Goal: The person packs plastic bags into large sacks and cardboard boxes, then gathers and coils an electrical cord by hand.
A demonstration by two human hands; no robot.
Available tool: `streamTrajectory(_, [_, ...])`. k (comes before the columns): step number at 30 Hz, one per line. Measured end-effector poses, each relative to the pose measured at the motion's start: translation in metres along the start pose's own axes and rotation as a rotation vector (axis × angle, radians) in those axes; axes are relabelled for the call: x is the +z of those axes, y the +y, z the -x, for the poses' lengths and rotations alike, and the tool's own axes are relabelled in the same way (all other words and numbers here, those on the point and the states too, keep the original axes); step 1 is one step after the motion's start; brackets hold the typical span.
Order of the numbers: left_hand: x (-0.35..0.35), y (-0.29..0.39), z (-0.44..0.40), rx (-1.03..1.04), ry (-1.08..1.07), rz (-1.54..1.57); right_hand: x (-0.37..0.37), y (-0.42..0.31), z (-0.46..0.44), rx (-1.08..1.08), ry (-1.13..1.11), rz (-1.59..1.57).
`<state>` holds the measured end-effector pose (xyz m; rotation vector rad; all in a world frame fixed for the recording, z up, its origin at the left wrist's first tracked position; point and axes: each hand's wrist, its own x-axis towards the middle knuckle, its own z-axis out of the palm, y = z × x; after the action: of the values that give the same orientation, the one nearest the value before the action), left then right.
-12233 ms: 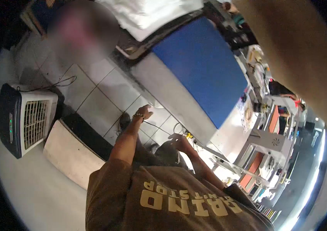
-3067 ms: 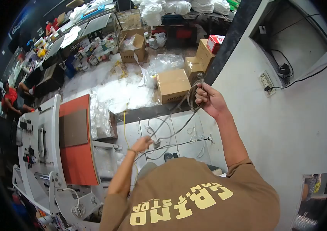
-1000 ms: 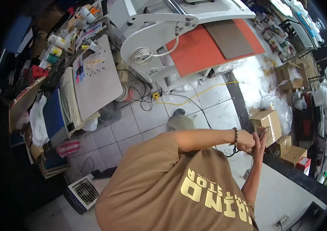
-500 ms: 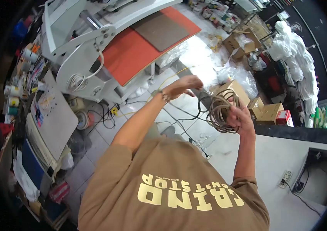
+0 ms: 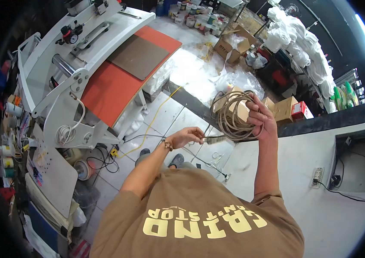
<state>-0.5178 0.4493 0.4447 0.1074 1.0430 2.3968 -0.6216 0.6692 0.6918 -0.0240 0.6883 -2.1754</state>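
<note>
My right hand (image 5: 263, 117) is raised at centre right, with its fingers wrapped around a looped bundle of brown-grey cable (image 5: 234, 112). Several loose coils hang to the left of the fist. Lower and further left, my left hand (image 5: 187, 136) has its thumb and fingertips pinched together on a strand running from the bottom of the bundle. Part of that strand looks blurred. A beaded bracelet (image 5: 168, 145) circles the left wrist.
A large white press machine (image 5: 73, 79) with a red-orange bed (image 5: 109, 94) stands at left. Yellow and black cords cross the tiled floor (image 5: 165, 116). A white counter (image 5: 285, 159) with a power outlet (image 5: 317, 177) is at right, with cardboard boxes (image 5: 283, 109) beyond.
My left hand has moved down and now pinches a cable strand; earlier it was apart from the coil with its fingers spread. The bundle is held higher, and the view has shifted.
</note>
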Motion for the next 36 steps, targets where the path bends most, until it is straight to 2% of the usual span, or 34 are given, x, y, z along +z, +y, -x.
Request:
streamTrajectory(1, [0.006, 0.016, 0.001, -0.046, -0.131, 0.037, 0.005, 0.0, 0.002, -0.002, 0.004, -0.004])
streamTrajectory(2, [0.016, 0.03, -0.001, -0.089, -0.148, 0.025, 0.009, 0.0, 0.005, 0.019, 0.001, 0.001])
streamTrajectory(3, [0.024, 0.035, -0.006, -0.035, -0.161, 0.036, 0.014, -0.001, 0.007, 0.037, -0.001, 0.009])
streamTrajectory(4, [0.041, 0.046, -0.009, 0.016, -0.126, -0.065, 0.019, 0.0, 0.008, 0.029, 0.004, 0.009])
streamTrajectory(6, [0.054, 0.052, -0.022, 0.06, -0.101, -0.163, 0.025, 0.006, 0.011, -0.149, 0.12, 0.304])
streamTrajectory(8, [0.047, 0.05, -0.041, 0.038, -0.118, -0.589, 0.02, 0.007, 0.014, -0.197, 0.128, 0.284])
streamTrajectory(11, [0.051, 0.059, -0.041, 0.047, -0.03, -0.642, 0.016, 0.007, 0.015, -0.283, 0.11, 0.318])
streamTrajectory(13, [0.059, 0.065, -0.037, 0.097, -0.032, -0.614, 0.016, 0.009, 0.017, -0.372, 0.12, 0.416])
streamTrajectory(16, [0.05, 0.057, -0.045, 0.138, -0.024, -0.737, 0.01, 0.014, 0.015, -0.417, 0.167, 0.478])
streamTrajectory(18, [0.05, 0.054, -0.047, 0.161, 0.097, -0.624, 0.008, 0.018, 0.009, -0.455, 0.181, 0.491])
streamTrajectory(22, [0.057, 0.055, -0.052, 0.16, 0.141, -0.694, 0.004, 0.031, -0.003, -0.487, 0.124, 0.48])
streamTrajectory(24, [0.067, 0.057, -0.052, 0.223, 0.156, -0.445, 0.001, 0.038, -0.01, -0.512, 0.084, 0.463])
streamTrajectory(25, [0.071, 0.061, -0.051, 0.223, 0.151, -0.45, 0.001, 0.042, -0.015, -0.519, 0.084, 0.462])
streamTrajectory(28, [0.079, 0.073, -0.048, 0.2, 0.14, 0.048, 0.001, 0.05, -0.028, -0.712, 0.175, 0.453])
streamTrajectory(29, [0.079, 0.075, -0.043, 0.193, 0.136, 0.044, -0.001, 0.048, -0.032, -0.718, 0.18, 0.449])
streamTrajectory(31, [0.082, 0.079, -0.03, 0.077, 0.045, -0.035, -0.004, 0.042, -0.039, -0.83, 0.198, 0.567])
streamTrajectory(32, [0.072, 0.061, -0.029, 0.042, 0.031, -0.202, -0.002, 0.041, -0.042, -0.893, 0.196, 0.589])
streamTrajectory(33, [0.06, 0.05, -0.023, 0.063, 0.036, -0.579, 0.0, 0.037, -0.043, -0.904, 0.191, 0.587])
streamTrajectory(35, [0.041, 0.031, -0.007, 0.062, 0.278, -0.939, 0.004, 0.027, -0.044, -0.988, 0.348, 0.586])
streamTrajectory(36, [0.032, 0.02, 0.001, 0.067, 0.275, -0.952, 0.003, 0.024, -0.046, -1.016, 0.415, 0.535])
